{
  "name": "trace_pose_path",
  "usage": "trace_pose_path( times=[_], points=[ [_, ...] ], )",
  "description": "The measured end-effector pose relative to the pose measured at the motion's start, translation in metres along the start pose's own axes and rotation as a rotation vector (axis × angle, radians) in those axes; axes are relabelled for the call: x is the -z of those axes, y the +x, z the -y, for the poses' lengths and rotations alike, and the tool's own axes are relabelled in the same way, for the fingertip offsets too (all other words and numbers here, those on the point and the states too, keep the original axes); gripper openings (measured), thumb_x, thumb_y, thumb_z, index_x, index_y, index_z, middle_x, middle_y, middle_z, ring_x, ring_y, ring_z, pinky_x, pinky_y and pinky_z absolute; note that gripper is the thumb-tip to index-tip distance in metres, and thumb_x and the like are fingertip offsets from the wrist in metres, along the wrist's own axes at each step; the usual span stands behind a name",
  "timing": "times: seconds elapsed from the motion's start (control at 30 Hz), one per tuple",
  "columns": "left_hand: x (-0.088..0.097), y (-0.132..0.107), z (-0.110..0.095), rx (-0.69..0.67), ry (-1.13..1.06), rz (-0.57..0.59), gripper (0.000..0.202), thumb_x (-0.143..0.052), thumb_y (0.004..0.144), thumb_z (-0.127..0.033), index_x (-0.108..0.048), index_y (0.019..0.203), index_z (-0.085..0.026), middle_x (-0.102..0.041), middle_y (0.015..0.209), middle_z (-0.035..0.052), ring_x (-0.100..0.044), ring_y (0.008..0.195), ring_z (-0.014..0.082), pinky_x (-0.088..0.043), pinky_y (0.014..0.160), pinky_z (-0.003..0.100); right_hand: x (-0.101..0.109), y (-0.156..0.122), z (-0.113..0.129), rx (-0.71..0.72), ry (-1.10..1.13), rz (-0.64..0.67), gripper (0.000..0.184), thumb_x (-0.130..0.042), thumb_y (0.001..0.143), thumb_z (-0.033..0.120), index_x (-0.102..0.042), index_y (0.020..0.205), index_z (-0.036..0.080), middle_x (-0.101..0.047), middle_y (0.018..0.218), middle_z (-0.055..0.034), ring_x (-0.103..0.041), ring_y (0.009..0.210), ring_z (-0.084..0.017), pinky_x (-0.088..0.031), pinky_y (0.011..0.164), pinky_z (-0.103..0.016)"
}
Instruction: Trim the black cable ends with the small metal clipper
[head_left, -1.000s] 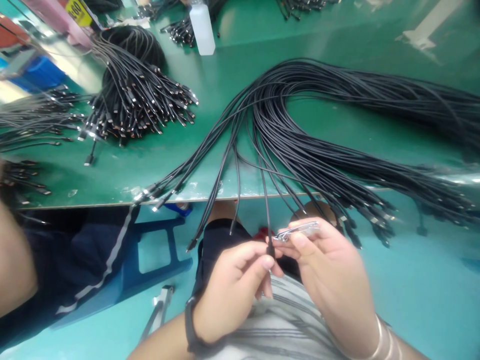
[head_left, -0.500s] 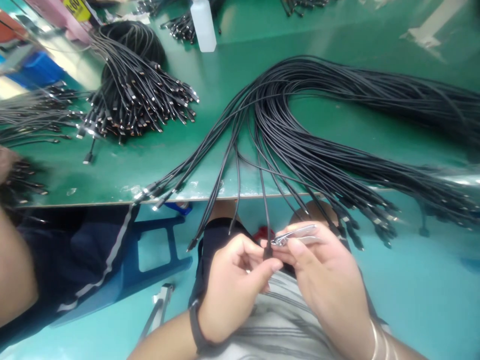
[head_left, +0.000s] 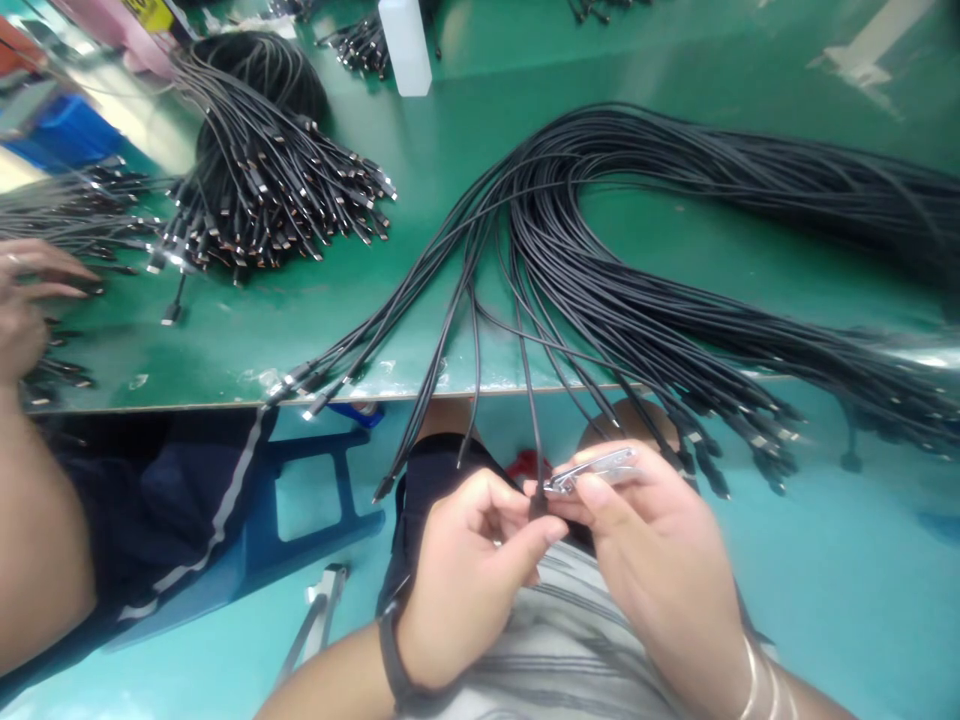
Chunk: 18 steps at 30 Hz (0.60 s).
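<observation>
My left hand (head_left: 469, 570) pinches the end of a thin black cable (head_left: 537, 500) between thumb and fingers, just below the table edge. My right hand (head_left: 652, 550) grips a small metal nail clipper (head_left: 589, 472), whose jaws sit right by that cable end. The fingers hide part of the cable's tip. The cable belongs to a large fanned bundle of black cables (head_left: 600, 270) lying on the green table (head_left: 187, 345), with its ends hanging over the edge.
A co-worker's hand (head_left: 30, 300) rests among cables at the far left. Behind it lies a coiled cable bundle with metal connectors (head_left: 262, 170). A white plastic bottle (head_left: 405, 45) stands at the back. A blue stool frame (head_left: 315, 500) stands below the table.
The co-worker's hand has moved up onto the table at the left. My hands and the clipper stay at the cable end, and the view has tilted slightly.
</observation>
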<state>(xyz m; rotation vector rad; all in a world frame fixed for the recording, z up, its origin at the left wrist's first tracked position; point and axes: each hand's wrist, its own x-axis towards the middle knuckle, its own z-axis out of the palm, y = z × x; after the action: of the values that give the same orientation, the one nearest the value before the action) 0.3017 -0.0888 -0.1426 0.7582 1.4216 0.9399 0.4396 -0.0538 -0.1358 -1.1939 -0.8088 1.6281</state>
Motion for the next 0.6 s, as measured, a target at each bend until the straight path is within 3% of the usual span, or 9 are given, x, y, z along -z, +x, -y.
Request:
trace_pose_path(
  times=[0.13, 0.27, 0.37, 0.43, 0.53, 0.6],
  points=[
    [-0.001, 0.001, 0.001, 0.013, 0.006, 0.01, 0.031, -0.077, 0.079, -0.04, -0.056, 0.072, -0.019, -0.06, 0.055, -0.0057, -0.054, 0.044, 0.0072, -0.04, 0.046, 0.018, 0.0, 0.002, -0.001, -0.037, -0.042, -0.048, 0.011, -0.073, 0.087, 0.032, -0.067, 0.089, 0.023, -0.071, 0.079, -0.0006, -0.072, 0.076, -0.015, -0.061, 0.071, -0.024],
    [-0.002, 0.004, -0.001, -0.023, 0.135, 0.03, 0.028, -0.075, 0.081, -0.04, -0.057, 0.072, -0.02, -0.062, 0.058, -0.0041, -0.055, 0.047, 0.0089, -0.042, 0.049, 0.019, 0.003, 0.006, -0.004, -0.063, 0.074, -0.037, 0.011, -0.071, 0.087, 0.033, -0.066, 0.09, 0.024, -0.069, 0.083, 0.0004, -0.072, 0.078, -0.017, -0.06, 0.076, -0.03],
    [0.002, 0.005, -0.003, -0.201, 0.378, 0.088, 0.021, -0.076, 0.08, -0.033, -0.062, 0.071, -0.02, -0.065, 0.064, -0.0012, -0.057, 0.056, 0.011, -0.042, 0.055, 0.021, 0.009, 0.008, 0.003, -0.047, 0.011, 0.141, 0.009, -0.068, 0.088, 0.034, -0.065, 0.088, 0.026, -0.069, 0.086, -0.0002, -0.071, 0.086, -0.02, -0.058, 0.079, -0.033],
    [0.009, 0.005, -0.002, -0.348, 0.499, 0.087, 0.014, -0.077, 0.079, -0.028, -0.067, 0.073, -0.021, -0.066, 0.065, -0.001, -0.057, 0.059, 0.0116, -0.042, 0.058, 0.021, 0.018, 0.009, 0.012, -0.03, -0.253, 0.209, 0.01, -0.068, 0.087, 0.036, -0.065, 0.088, 0.027, -0.07, 0.088, -0.0021, -0.069, 0.086, -0.023, -0.057, 0.076, -0.035],
    [0.023, 0.008, 0.005, -0.457, 0.576, -0.182, 0.008, -0.076, 0.08, -0.026, -0.069, 0.079, -0.022, -0.064, 0.068, -0.0007, -0.057, 0.063, 0.0135, -0.045, 0.064, 0.024, 0.041, 0.012, 0.026, 0.128, -0.799, 0.033, 0.015, -0.068, 0.084, 0.042, -0.068, 0.09, 0.029, -0.07, 0.096, -0.006, -0.066, 0.091, -0.03, -0.05, 0.084, -0.045],
    [0.03, 0.011, 0.01, -0.436, 0.596, -0.39, 0.016, -0.073, 0.082, -0.029, -0.069, 0.096, -0.022, -0.068, 0.087, 0.0036, -0.062, 0.078, 0.0176, -0.049, 0.076, 0.028, 0.059, 0.014, 0.034, 0.26, -0.982, -0.181, 0.016, -0.073, 0.078, 0.039, -0.069, 0.09, 0.029, -0.069, 0.106, -0.0084, -0.059, 0.11, -0.037, -0.042, 0.096, -0.05]
  ],
)
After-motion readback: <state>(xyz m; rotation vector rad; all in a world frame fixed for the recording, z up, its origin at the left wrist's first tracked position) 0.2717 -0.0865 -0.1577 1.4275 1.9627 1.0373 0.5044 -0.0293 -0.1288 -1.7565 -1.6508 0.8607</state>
